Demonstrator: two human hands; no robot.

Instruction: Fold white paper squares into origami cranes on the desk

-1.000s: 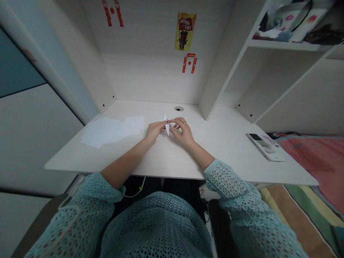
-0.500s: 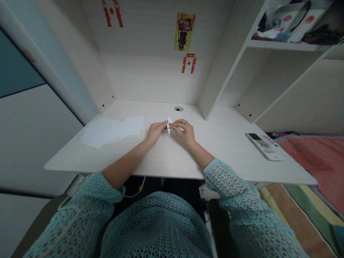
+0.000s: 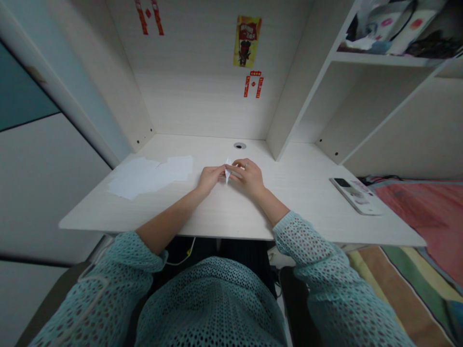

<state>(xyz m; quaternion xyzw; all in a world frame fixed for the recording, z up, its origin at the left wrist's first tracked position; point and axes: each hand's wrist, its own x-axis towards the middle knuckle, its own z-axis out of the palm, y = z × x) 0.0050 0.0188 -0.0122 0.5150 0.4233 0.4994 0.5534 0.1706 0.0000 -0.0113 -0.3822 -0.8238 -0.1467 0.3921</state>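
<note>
A small piece of folded white paper, narrow and pointed at both ends, stands upright between my hands over the middle of the desk. My left hand pinches it from the left, with thumb and fingers closed on its edge. From the other side my right hand, with a ring on one finger, grips the paper between thumb and fingertips. The fingers cover part of the folds, so the exact shape is hard to make out.
Several white paper sheets lie overlapping on the desk to the left. A phone rests near the right end. Behind my hands is a round cable hole. A shelf divider rises at the back right.
The fingers of my right hand have shifted on the folded paper, reaching further over it towards my left fingertips. Both hands stay in the same place, still holding it.
</note>
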